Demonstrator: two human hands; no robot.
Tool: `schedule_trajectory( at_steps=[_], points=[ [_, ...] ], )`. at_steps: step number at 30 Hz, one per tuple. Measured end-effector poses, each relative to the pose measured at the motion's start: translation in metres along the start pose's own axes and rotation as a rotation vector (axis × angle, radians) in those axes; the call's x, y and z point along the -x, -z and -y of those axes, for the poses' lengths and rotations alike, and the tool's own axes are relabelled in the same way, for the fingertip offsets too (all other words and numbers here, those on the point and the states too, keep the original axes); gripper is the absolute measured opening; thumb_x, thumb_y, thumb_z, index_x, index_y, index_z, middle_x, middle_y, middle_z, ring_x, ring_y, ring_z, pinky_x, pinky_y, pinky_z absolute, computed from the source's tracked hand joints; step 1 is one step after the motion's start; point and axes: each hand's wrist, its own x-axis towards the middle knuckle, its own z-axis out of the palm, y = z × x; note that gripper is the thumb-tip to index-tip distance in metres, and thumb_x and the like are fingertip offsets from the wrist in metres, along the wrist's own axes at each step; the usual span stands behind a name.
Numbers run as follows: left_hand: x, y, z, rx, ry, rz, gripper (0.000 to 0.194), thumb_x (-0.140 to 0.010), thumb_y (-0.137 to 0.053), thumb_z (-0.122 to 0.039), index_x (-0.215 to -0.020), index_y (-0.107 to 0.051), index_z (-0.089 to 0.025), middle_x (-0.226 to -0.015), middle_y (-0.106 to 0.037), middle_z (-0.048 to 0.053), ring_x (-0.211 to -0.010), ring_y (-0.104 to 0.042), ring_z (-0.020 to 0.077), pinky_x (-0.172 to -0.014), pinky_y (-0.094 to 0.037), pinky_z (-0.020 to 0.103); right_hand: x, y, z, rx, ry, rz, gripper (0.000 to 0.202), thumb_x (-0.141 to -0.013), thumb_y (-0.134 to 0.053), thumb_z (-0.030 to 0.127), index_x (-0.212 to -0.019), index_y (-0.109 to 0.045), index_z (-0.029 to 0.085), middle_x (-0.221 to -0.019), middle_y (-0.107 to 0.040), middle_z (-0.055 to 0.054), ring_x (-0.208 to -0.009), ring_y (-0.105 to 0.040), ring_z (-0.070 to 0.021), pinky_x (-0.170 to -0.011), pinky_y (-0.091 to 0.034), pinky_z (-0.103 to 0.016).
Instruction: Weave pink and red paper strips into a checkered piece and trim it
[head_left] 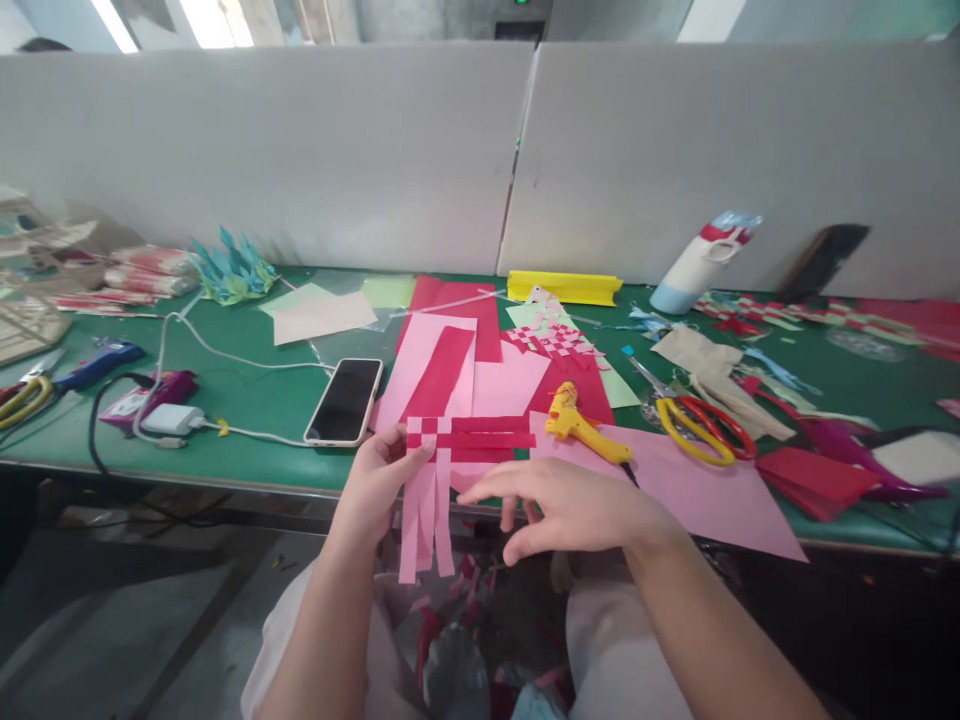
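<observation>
Woven paper strips [439, 441], dark pink running sideways and light pink hanging down, are pinched at their left corner by my left hand [379, 470]. The pink ends dangle past the table's front edge. My right hand [559, 505] hovers just right of the hanging strips, fingers apart, holding nothing I can see. Behind the weave lie light pink paper sheets [510, 385] and a dark pink sheet [480, 300]. A yellow hot glue gun [581, 425] rests on the paper beyond my right hand.
A phone [345, 402] with a white cable lies left. Scissors [697, 425] with yellow and red handles, red paper [814, 482] and a tilted bottle [705, 262] are right. Finished checkered paper pieces [551, 338] lie behind. A grey partition [262, 160] borders the green table [247, 400].
</observation>
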Motion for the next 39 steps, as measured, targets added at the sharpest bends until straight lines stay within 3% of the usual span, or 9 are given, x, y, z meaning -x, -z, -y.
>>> schedule_trajectory(
  at_steps=[3,6,10,13,15,19,24,30,39],
  points=[
    [0.0,-0.003,0.0,-0.006,0.003,0.007,0.033,-0.067,-0.079,-0.031,-0.094,-0.068,-0.016,-0.089,-0.074,0.006,-0.083,-0.069,0.0192,-0.08,-0.053,0.029,-0.002,0.002,0.001,-0.085,-0.034,-0.014,0.02,-0.082,-0.062,0.032,-0.09,-0.076,0.02,-0.084,-0.073,-0.003,-0.065,-0.065,-0.0131,-0.062,-0.046,-0.023],
    [0.0,-0.004,0.001,-0.026,0.005,0.009,0.033,-0.067,-0.079,-0.031,-0.093,-0.068,-0.016,-0.087,-0.074,0.005,-0.082,-0.069,0.0194,-0.078,-0.053,0.029,-0.007,0.001,0.002,-0.079,-0.023,-0.203,0.017,-0.081,-0.065,0.031,-0.091,-0.075,0.021,-0.09,-0.072,-0.003,-0.067,-0.062,-0.0127,-0.062,-0.045,-0.023],
    [-0.001,-0.004,0.005,-0.074,-0.013,0.06,0.028,-0.068,-0.079,-0.031,-0.089,-0.069,-0.016,-0.084,-0.072,0.004,-0.08,-0.067,0.0166,-0.077,-0.051,0.026,-0.016,-0.003,0.0,-0.008,-0.069,-0.481,0.033,-0.084,-0.061,0.043,-0.064,-0.068,0.017,-0.065,-0.065,-0.002,-0.063,-0.056,-0.0134,-0.06,-0.042,-0.025],
    [-0.001,-0.006,0.006,-0.129,-0.028,0.106,0.025,-0.068,-0.078,-0.031,-0.085,-0.069,-0.016,-0.081,-0.071,0.003,-0.079,-0.065,0.0154,-0.076,-0.05,0.025,-0.024,-0.004,-0.005,-0.001,-0.046,-0.634,0.015,-0.079,-0.068,0.035,-0.078,-0.069,0.02,-0.075,-0.066,0.0,-0.065,-0.055,-0.0123,-0.061,-0.042,-0.025],
    [-0.001,-0.009,0.007,-0.151,-0.015,0.123,0.024,-0.068,-0.079,-0.031,-0.084,-0.069,-0.016,-0.08,-0.07,0.003,-0.078,-0.065,0.0151,-0.074,-0.049,0.025,-0.029,-0.004,-0.007,0.054,-0.01,-0.699,0.013,-0.081,-0.066,0.032,-0.089,-0.07,0.022,-0.085,-0.067,-0.001,-0.07,-0.054,-0.0122,-0.065,-0.043,-0.025],
    [0.0,-0.013,0.007,-0.169,0.052,0.101,0.031,-0.063,-0.081,-0.03,-0.086,-0.066,-0.015,-0.081,-0.07,0.003,-0.075,-0.064,0.0146,-0.073,-0.049,0.025,-0.037,-0.001,-0.01,0.148,-0.004,-0.681,0.014,-0.083,-0.064,0.032,-0.082,-0.073,0.021,-0.084,-0.066,-0.003,-0.08,-0.056,-0.0152,-0.073,-0.041,-0.028],
    [0.001,-0.013,0.007,-0.232,0.067,0.104,0.036,-0.062,-0.082,-0.03,-0.09,-0.064,-0.016,-0.082,-0.07,0.003,-0.079,-0.065,0.0159,-0.076,-0.05,0.027,-0.042,0.001,-0.017,0.054,-0.104,-0.643,0.013,-0.078,-0.065,0.027,-0.069,-0.068,0.018,-0.079,-0.065,-0.002,-0.071,-0.053,-0.0133,-0.066,-0.039,-0.027],
    [0.004,-0.012,0.002,-0.278,0.128,0.222,0.033,-0.066,-0.078,-0.034,-0.091,-0.067,-0.016,-0.089,-0.073,0.007,-0.085,-0.068,0.0209,-0.079,-0.051,0.032,-0.041,0.006,-0.022,-0.009,-0.178,-0.663,0.017,-0.081,-0.057,0.03,-0.071,-0.065,0.018,-0.075,-0.064,-0.002,-0.069,-0.053,-0.0144,-0.064,-0.039,-0.028],
    [0.002,-0.009,0.004,-0.352,0.12,0.176,0.043,-0.064,-0.079,-0.034,-0.1,-0.065,-0.015,-0.093,-0.072,0.008,-0.087,-0.066,0.0219,-0.081,-0.051,0.035,-0.043,0.005,-0.028,-0.091,-0.246,-0.647,0.021,-0.079,-0.057,0.036,-0.072,-0.065,0.017,-0.073,-0.064,-0.003,-0.068,-0.055,-0.016,-0.064,-0.04,-0.03]
  ],
)
